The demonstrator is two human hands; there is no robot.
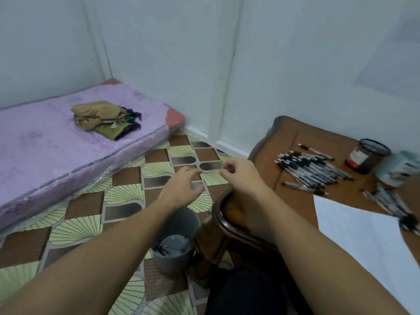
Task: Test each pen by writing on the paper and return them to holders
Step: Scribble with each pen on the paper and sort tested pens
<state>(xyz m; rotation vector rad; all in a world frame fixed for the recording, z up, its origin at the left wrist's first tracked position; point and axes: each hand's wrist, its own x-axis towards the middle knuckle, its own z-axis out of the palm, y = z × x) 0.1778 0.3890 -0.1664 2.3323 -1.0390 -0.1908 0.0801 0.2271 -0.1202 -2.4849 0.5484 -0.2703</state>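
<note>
Since pens [311, 167] lie loose on the bench [293, 137] by the holders [368, 155] and paper [359, 235], most testing seems undone; off the bench, left hand [181, 189] hangs relaxed, right hand [241, 176] curled, contents unclear.

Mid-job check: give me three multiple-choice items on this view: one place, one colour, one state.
1. Where is the grey bin? A on a chair; B on the floor; C on a shelf.
2. The mattress is? A pink; B green; C black.
3. The pens by the dark holder are? A standing in it; B lying loose on the table; C on the floor.
Answers: B, it stands on the patterned floor; A, its cover is pink; B, they lie piled on the table.
</note>
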